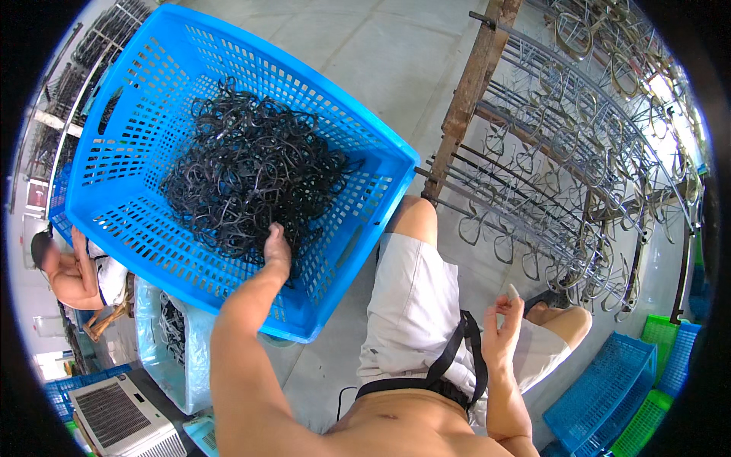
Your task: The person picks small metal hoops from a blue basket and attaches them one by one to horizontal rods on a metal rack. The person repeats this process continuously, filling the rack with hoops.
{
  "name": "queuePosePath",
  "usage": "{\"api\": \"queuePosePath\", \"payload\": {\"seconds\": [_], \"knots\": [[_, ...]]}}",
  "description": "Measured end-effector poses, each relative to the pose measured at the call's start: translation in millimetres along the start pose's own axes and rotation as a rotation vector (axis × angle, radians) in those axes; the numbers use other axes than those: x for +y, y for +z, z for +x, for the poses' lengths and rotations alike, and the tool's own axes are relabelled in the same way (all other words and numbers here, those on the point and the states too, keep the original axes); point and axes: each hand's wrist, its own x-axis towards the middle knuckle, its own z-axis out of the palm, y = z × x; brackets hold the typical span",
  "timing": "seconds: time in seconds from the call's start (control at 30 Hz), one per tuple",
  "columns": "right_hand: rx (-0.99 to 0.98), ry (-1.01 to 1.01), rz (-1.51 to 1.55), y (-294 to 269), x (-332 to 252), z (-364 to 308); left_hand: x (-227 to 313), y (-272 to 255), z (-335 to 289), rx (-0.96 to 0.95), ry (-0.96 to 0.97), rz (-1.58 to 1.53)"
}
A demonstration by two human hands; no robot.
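Observation:
A large blue slotted plastic basket (pixel 228 38) holds a tangled heap of thin black curved loops (pixel 251 164), which look like plastic or rubber. My left hand (pixel 277 250) reaches over the near side of the basket and touches the front of the heap. Its fingers are curled in, and whether a loop is between them is hidden. Above my lap on the right, my right hand (pixel 502 331) is raised with the index finger stretched out and the others loosely bent. A pale cover sits on that fingertip, and nothing shows in this hand.
Metal rods on a wooden-post rack (pixel 468 84) carry many hanging loops at the right. Blue and green baskets (pixel 601 388) stand at lower right. At left are a lined bin (pixel 198 350) with dark pieces, a grey vented machine (pixel 110 411) and a seated person (pixel 76 274).

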Motion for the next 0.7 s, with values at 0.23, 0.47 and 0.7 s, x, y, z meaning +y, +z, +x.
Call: {"api": "queuePosePath", "payload": {"seconds": [0.23,0.47,0.7], "knots": [[-0.103,0.175,0.020,7,-18,5,29,91,48,0.039,0.106,0.328],[-0.246,0.070,0.135,-3,-5,18,14,52,26,-0.161,0.164,0.079],[-0.233,-0.035,0.150,-1,3,12,1,44,15,-0.194,-0.029,-0.217]]}}
